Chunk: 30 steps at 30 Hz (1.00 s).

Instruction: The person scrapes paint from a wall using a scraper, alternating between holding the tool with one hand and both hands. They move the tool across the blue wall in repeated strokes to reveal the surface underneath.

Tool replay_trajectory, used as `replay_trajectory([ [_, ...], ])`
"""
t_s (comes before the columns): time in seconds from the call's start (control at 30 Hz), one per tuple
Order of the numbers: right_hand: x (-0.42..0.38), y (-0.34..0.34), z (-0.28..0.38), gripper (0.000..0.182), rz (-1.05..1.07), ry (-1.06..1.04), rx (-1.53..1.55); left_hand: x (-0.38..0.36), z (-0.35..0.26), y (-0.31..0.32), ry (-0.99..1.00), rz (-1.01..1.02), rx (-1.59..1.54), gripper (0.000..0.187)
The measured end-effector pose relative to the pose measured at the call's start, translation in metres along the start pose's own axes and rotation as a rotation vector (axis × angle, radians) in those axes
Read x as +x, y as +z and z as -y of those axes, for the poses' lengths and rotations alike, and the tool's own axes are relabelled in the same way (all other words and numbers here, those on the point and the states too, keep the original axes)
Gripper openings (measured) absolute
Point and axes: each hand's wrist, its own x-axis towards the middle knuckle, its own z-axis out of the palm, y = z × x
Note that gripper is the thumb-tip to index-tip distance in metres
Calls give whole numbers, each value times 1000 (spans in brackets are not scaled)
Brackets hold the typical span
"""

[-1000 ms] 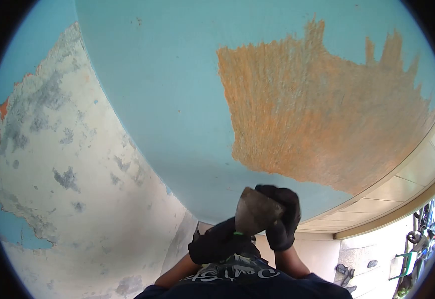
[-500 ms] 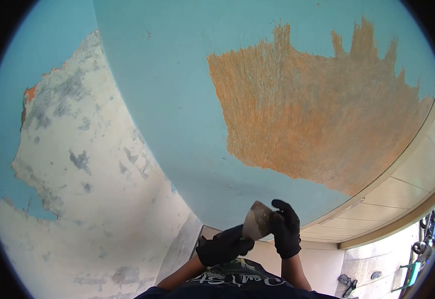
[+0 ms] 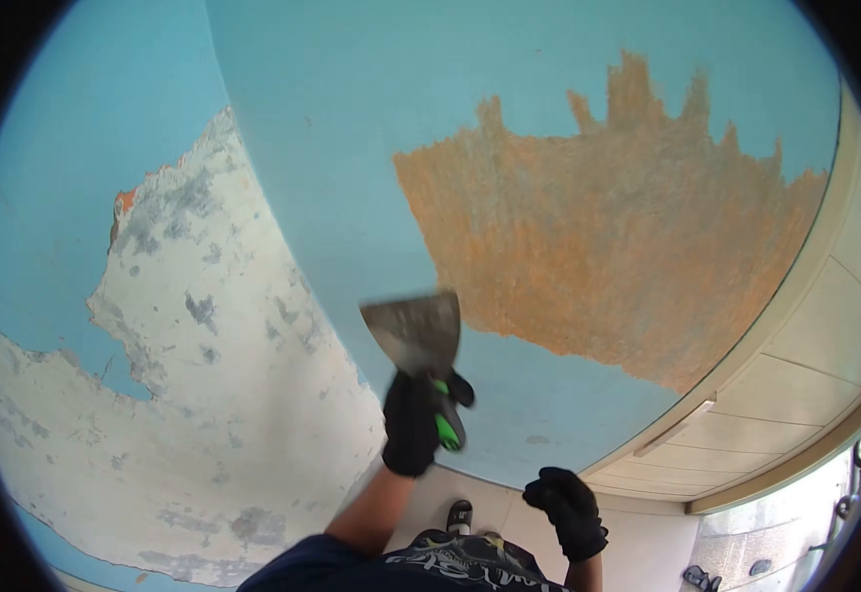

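My left hand [image 3: 413, 424], in a black glove, is raised in front of the blue wall and closed round the green and black handle [image 3: 447, 424] of a paint scraper. The scraper's wide metal blade [image 3: 416, 331] points up and is slightly blurred. In this view its right corner overlaps the edge of a rough brown patch [image 3: 598, 227] on the wall. Lower right, my right hand [image 3: 567, 513], also black-gloved, is held apart from the scraper. Its fingers are curled in, and nothing shows in them.
On the left, a wall carries a large whitish bare area [image 3: 243, 286] with ragged blue paint [image 3: 46, 266] around it. Beige panels [image 3: 786, 395] run along the right side. A shoe [image 3: 459, 515] shows on the floor below me, and sandals [image 3: 702, 578] lie at the lower right.
My left hand has lifted the scraper up and left, turning its blade upward. My right hand has come away from the blade and dropped lower. The view has shifted a little.
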Motion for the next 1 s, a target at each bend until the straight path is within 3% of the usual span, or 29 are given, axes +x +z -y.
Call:
replay_trajectory([
  [0.03, -5, -1, -3, 31, -6, -11, 8, -25, 15, -7, -77, 83, 140, 36],
  [0.07, -11, 0, -7, 36, 86, -41, 84, -50, 16, 5, -202, 97, 641, 24],
  [0.1, -17, -1, -12, 41, 175, -71, 159, -73, 22, 25, -293, 38, 268, 15],
  [0.17, -23, -8, -24, 48, 222, -33, 168, -121, 53, 12, -490, 252, 663, 18],
  [0.23, -24, -9, -28, 47, 237, 79, 26, -145, 44, 33, -702, 157, 466, 25],
  [0.27, -29, -10, -17, 35, 220, -21, -243, -143, 48, 29, -704, 166, 464, 25],
  [0.33, -38, -33, -27, 29, 205, 59, -260, -135, 55, 12, 76, 711, 1245, 23],
  [0.37, -40, -37, -26, 24, 197, 137, -275, -133, 53, 14, 78, 713, 1249, 23],
  [0.43, -45, -39, -16, 15, 124, 87, -291, -121, 46, 18, -73, 350, 882, 23],
  [0.47, -48, -39, -5, 16, 15, 106, -242, -117, 41, 19, 129, 405, 1035, 22],
  [0.5, -51, -40, 1, 19, -94, 127, -195, -117, 38, 18, 138, 410, 1036, 22],
  [0.53, -53, -40, 4, 16, -222, 114, -94, -118, 36, 18, -129, 394, 904, 22],
  [0.57, -54, -43, 8, 16, -222, 104, -100, -118, 37, 19, -387, 372, 758, 23],
  [0.6, -56, -47, 10, 20, -317, -198, -471, -119, 39, 23, -378, 371, 751, 23],
  [0.67, -50, -59, 9, 33, -446, -740, -1057, -123, 42, 27, -817, 275, 467, 26],
  [0.7, -55, -65, 10, 28, -483, -534, -1033, -124, 46, 27, -812, 275, 470, 26],
  [0.73, -57, -66, 10, 28, -483, -538, -1029, -127, 54, 25, -874, 351, 381, 29],
  [0.77, -58, -63, 15, 26, -510, -506, -570, -131, 57, 27, -934, 427, 289, 31],
  [0.87, -53, -58, 30, 23, -466, -317, 786, -141, 49, 42, -924, 370, 214, 32],
  [0.9, -52, -57, 34, 23, -461, -318, 784, -140, 46, 47, -944, 308, 194, 32],
  [0.97, -51, -56, 36, 33, -431, -498, -735, -134, 39, 35, -898, 231, 275, 32],
  [1.0, -50, -69, 27, 36, -186, -234, -383, -133, 35, 26, -855, 157, 355, 32],
])
